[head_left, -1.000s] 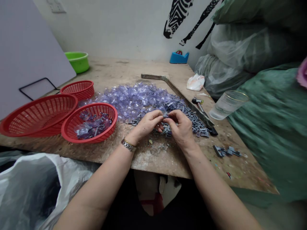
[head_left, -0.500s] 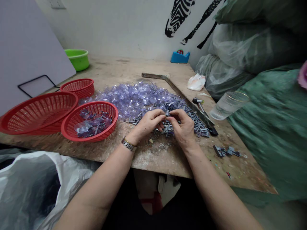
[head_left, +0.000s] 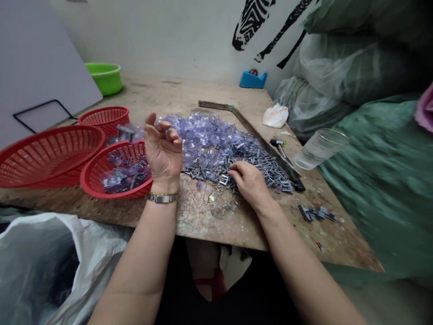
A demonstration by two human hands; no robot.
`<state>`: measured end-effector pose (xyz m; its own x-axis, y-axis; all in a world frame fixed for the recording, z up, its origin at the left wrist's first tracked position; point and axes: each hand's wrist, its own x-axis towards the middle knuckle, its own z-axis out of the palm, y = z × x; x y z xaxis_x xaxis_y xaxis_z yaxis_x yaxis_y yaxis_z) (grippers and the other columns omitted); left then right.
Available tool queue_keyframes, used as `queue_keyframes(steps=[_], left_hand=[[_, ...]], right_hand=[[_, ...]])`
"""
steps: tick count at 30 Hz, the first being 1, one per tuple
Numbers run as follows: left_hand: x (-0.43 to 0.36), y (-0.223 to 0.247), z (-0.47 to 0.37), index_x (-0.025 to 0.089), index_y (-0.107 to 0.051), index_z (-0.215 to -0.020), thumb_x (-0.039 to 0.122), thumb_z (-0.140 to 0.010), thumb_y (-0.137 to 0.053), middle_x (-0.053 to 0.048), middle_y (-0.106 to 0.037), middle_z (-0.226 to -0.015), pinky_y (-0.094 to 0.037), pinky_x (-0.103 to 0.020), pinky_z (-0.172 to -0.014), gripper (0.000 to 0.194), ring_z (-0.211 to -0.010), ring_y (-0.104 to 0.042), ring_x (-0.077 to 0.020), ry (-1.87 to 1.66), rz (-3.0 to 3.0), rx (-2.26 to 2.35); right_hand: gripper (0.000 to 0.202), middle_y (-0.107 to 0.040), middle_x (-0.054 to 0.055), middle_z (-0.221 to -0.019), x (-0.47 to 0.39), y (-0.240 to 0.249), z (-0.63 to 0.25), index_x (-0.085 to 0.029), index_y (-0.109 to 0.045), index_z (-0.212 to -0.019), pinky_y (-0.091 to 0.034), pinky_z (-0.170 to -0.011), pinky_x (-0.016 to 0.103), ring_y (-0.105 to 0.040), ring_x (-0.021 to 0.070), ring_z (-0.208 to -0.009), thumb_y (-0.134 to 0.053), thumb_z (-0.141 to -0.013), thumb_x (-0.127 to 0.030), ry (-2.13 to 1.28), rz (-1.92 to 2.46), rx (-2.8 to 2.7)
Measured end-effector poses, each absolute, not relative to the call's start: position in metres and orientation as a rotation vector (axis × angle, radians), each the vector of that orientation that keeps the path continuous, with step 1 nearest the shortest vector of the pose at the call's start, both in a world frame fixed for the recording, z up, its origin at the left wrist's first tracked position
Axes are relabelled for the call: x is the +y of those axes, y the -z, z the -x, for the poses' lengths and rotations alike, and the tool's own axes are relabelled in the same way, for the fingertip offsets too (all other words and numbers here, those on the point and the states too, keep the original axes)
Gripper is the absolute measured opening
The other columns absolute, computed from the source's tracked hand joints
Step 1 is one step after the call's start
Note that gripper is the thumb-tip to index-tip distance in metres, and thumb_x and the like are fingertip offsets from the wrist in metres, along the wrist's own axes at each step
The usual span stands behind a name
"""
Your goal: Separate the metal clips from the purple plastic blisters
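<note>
My left hand [head_left: 164, 153] is raised palm up beside the front red basket [head_left: 115, 192], its fingers apart and curled, with nothing in them. Just left of it, a clear piece with a grey part [head_left: 126, 132] shows above the basket's back rim. Clear purple pieces and grey parts lie in that basket. My right hand [head_left: 250, 183] is over the near edge of a pile of small grey plastic parts [head_left: 270, 167]; its thumb and forefinger are close together, and what they hold, if anything, is too small to make out. Behind lies a heap of clear purple pieces [head_left: 199, 135].
Two more red baskets [head_left: 50, 155] and a green basin [head_left: 106, 79] are at the left. A bent metal bar [head_left: 250, 128] borders the pile. On the right are a glass [head_left: 320, 149], a screwdriver-like tool [head_left: 282, 149] and loose dark parts [head_left: 316, 213].
My hands have parted. The left moved left and up from the grey pile and opened; the right stayed near the pile and lowered slightly. The clear piece now shows above the front basket.
</note>
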<state>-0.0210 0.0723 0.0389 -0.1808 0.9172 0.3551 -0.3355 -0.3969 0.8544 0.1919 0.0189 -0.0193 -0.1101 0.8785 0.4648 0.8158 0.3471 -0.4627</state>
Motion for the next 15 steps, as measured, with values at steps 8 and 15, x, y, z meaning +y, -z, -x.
queue_keyframes(steps=[8, 15], left_hand=[[0.077, -0.017, 0.0, 0.023, -0.058, -0.086, 0.039, -0.088, -0.052, 0.002, -0.057, -0.07, -0.041, -0.02, -0.054, 0.018, -0.057, -0.053, -0.0075, -1.462, -1.375, 0.958], [0.068, -0.007, -0.004, 0.018, -0.055, -0.065, 0.036, -0.078, -0.064, -0.002, -0.056, -0.064, -0.04, -0.028, -0.068, 0.024, -0.071, -0.056, -0.0185, -0.837, -2.146, 1.536]], right_hand=[[0.018, -0.066, 0.01, -0.091, 0.012, 0.023, -0.186, -0.02, -0.063, -0.087, -0.042, -0.079, 0.038, -0.057, 0.0263, -0.09, -0.062, -0.085, -0.038, 0.096, 1.684, -2.121], [0.013, -0.066, 0.008, -0.087, 0.014, 0.024, -0.186, -0.021, -0.061, -0.078, -0.04, -0.075, 0.036, -0.057, 0.0249, -0.086, -0.064, -0.085, -0.032, 0.067, 1.701, -2.119]])
